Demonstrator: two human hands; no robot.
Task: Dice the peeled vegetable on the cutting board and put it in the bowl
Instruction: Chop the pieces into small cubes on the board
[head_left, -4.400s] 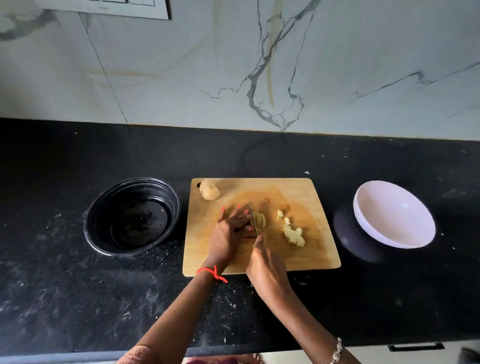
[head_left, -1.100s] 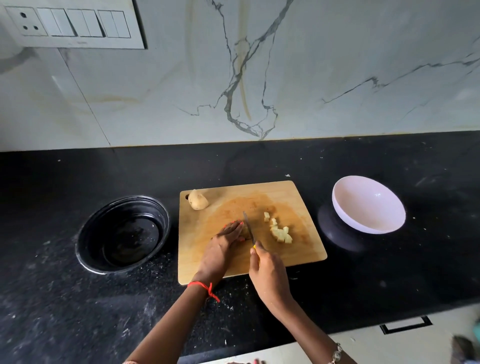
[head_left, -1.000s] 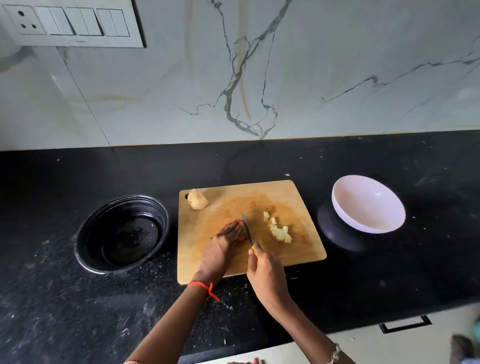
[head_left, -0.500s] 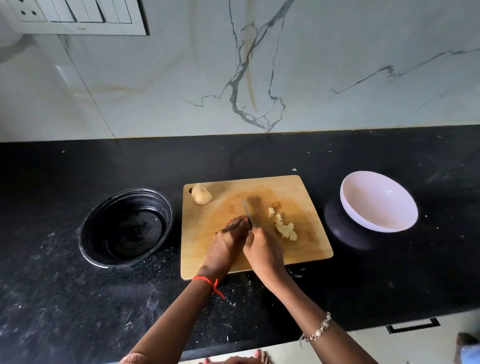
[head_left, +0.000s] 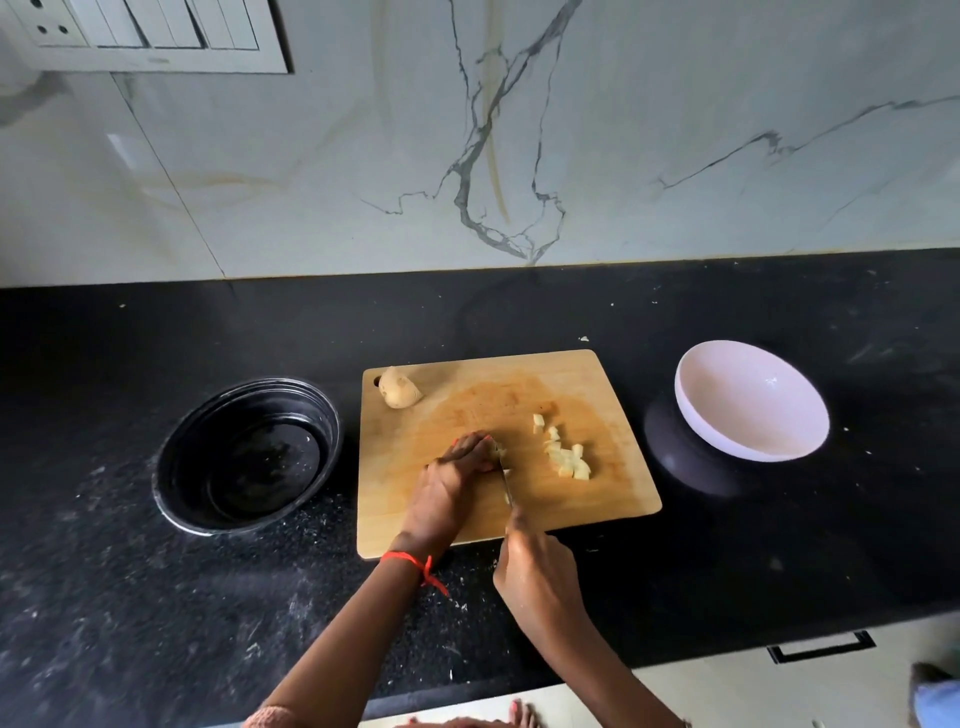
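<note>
My left hand curls over the potato near the middle of the board. My fingertips are bent down on it, so only a pale edge shows past them. My right hand is clamped round the handle of the knife, and my fist hides that handle. The blade lies close against the potato, just right of my left fingers, with its tip pointing away from me. A small heap of dice lies on the board to the right of the blade, apart from it. An uncut half sits at the board's far left corner. The white bowl stands on the black counter right of the board, tilted toward me. A black bowl stands to the left. A red thread circles my left wrist. Any print on the switch plate on the wall is too small to read.
</note>
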